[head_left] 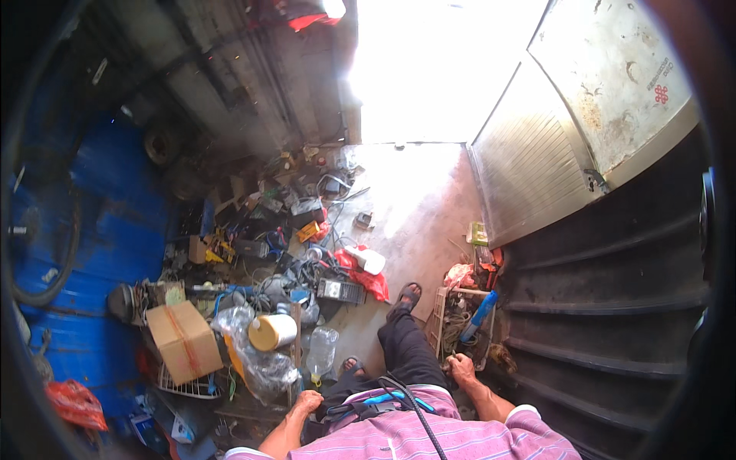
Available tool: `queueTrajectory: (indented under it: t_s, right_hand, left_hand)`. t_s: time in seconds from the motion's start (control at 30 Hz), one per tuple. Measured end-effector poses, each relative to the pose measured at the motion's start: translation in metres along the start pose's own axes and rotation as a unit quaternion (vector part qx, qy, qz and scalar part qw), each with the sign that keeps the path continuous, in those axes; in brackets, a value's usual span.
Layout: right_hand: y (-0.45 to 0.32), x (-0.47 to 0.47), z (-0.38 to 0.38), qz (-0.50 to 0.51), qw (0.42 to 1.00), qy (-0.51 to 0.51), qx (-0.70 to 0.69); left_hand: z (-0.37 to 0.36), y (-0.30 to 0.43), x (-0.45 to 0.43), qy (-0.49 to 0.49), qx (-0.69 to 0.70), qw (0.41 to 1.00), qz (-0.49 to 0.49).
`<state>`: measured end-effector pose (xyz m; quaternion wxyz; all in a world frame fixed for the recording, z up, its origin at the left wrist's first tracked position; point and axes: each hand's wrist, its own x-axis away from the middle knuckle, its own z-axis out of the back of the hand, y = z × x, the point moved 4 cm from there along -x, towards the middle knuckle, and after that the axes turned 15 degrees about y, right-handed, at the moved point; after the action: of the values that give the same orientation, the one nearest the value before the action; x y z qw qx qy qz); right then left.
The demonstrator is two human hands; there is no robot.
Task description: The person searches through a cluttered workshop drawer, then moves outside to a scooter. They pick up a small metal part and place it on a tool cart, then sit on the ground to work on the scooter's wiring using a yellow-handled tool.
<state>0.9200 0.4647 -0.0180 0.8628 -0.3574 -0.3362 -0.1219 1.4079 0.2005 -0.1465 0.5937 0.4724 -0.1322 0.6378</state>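
Note:
My left hand [310,401] hangs at my left hip with its fingers curled and nothing visible in it. It is nearest to a wooden post [295,345] and an upturned clear plastic bottle [323,349] with a yellow cap. My right hand [461,368] is lowered beside my right leg, at the near side of a white wire rack [440,322]. Its fingers are bent, and a small brownish thing shows at the fingertips; whether I grip it is unclear. Inside the rack are coiled rope [456,322] and a blue cylindrical item [479,316].
To the left stand a taped cardboard box [183,342], a white tub [273,332] and clear plastic wrapping [253,368]. Cables, tools and a red bag [368,282] clutter the floor ahead. A metal door [535,149] stands beside the bright doorway [425,75]; a dark ribbed wall [604,299] is at right.

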Motion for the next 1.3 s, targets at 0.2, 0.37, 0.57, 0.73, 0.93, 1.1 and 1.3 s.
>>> queueTrajectory:
  t_s: [0.2, 0.37, 0.57, 0.73, 0.93, 1.1, 1.3]
  right_hand:
    - [-0.024, -0.113, 0.033, -0.072, 0.996, 0.041, -0.040]
    - [-0.111, -0.235, 0.094, -0.029, 0.995, 0.065, -0.073]
    - [-0.312, -0.343, 0.127, -0.048, 0.960, 0.100, -0.258]
    - [-0.417, -0.422, 0.093, -0.037, 0.947, 0.029, -0.317]
    - [-0.451, -0.503, 0.084, -0.126, 0.955, 0.055, -0.262]
    - [-0.471, -0.530, 0.080, -0.131, 0.975, 0.063, -0.169]
    - [-0.578, -0.576, 0.101, -0.202, 0.976, 0.046, -0.060]
  left_hand:
    - [0.007, 0.138, -0.119, 0.040, -0.052, 0.996, -0.055]
    - [0.015, 0.405, -0.129, 0.099, -0.111, 0.983, -0.105]
    - [0.042, 0.647, -0.163, 0.027, -0.017, 0.993, -0.114]
    - [0.025, 0.730, -0.251, -0.055, 0.141, 0.987, -0.046]
    - [0.031, 0.797, -0.381, -0.092, -0.093, 0.991, 0.009]
    - [0.065, 0.879, -0.545, -0.256, 0.150, 0.939, 0.175]
    - [0.066, 1.275, -0.527, -0.009, 0.137, 0.982, -0.132]
